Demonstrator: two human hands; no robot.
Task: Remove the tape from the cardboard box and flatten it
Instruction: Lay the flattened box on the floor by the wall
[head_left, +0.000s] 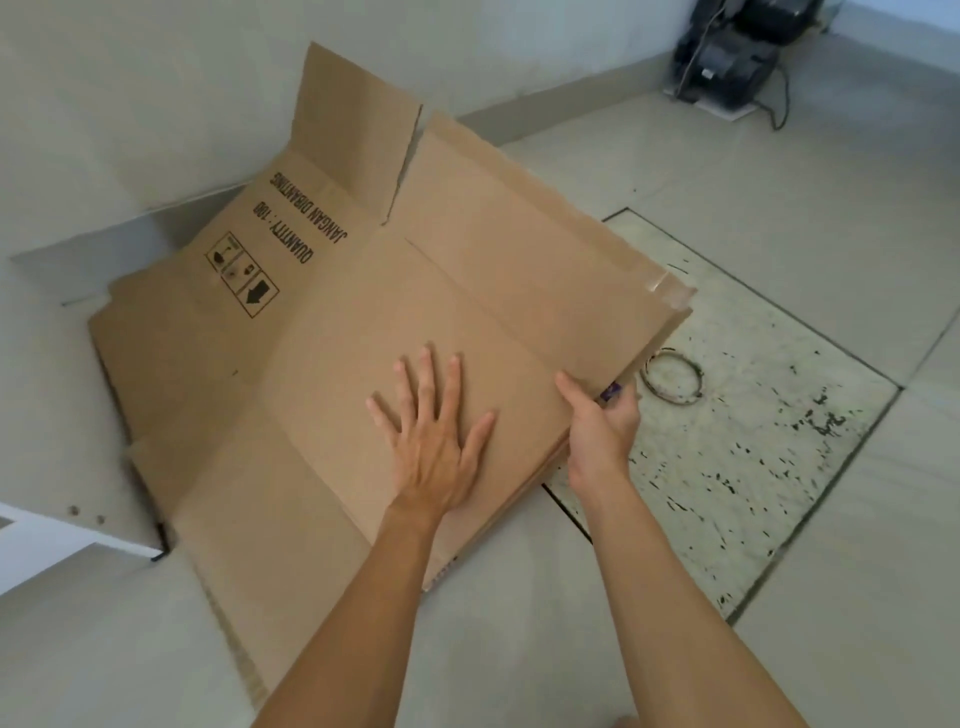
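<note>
A brown cardboard box (332, 332) lies collapsed on the floor, its flaps spread out, with black print on the far left panel. One flap (353, 130) at the back stands up against the wall. My left hand (434, 431) presses flat on the top panel, fingers spread. My right hand (602, 426) grips the right edge of the cardboard, thumb on top; a small purple object shows at its fingertips. A strip of brown tape (670, 291) clings to the far right corner.
A worn floor hatch (737, 415) with a metal ring (672, 379) lies right of the box. A black device (727, 57) with a cable sits at the far wall. A white board (62, 535) is at the left.
</note>
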